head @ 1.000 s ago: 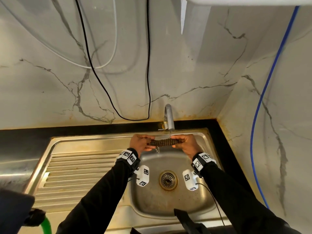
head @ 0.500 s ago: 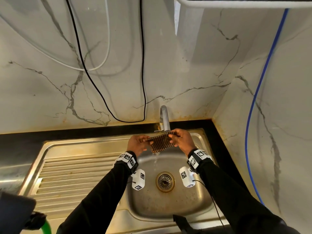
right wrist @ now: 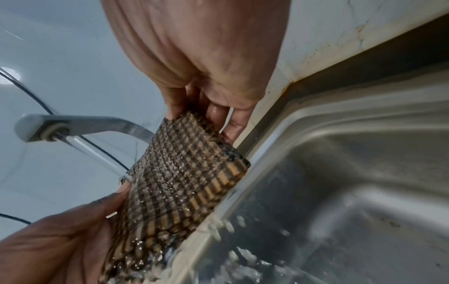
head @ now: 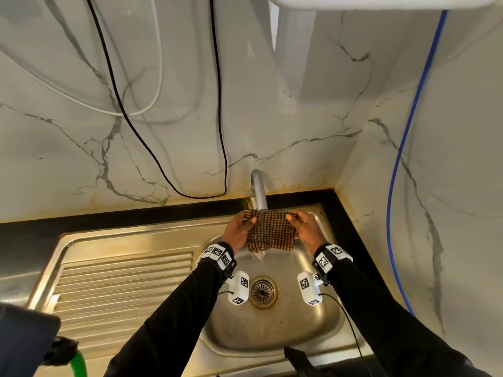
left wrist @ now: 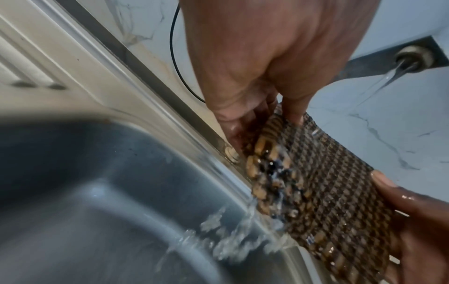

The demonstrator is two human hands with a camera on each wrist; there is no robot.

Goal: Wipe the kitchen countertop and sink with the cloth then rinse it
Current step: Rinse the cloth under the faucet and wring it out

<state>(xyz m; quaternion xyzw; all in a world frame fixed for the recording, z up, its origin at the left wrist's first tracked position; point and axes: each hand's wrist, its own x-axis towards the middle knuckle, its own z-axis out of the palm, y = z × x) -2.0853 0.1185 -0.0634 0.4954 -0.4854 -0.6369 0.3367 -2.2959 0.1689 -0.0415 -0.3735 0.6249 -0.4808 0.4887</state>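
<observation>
L hand point(head: 239, 229) & R hand point(head: 306, 229) pinch cloth point(head: 270, 232) edges (thumbs on top). Held flat under tap point(head: 258, 190), water running into sink point(head: 272, 330).

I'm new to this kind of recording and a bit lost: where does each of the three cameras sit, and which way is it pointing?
Head: worn on the head, looking down at the sink; both black sleeves and the left hand and right hand show.
Left wrist: on the left wrist, looking along the left hand toward the cloth; right fingertips enter at the lower right.
Right wrist: on the right wrist, looking along the right hand at the cloth; the left hand enters at the lower left.
Shared: both wrist views show the wet checked cloth, the running tap and the basin.
</observation>
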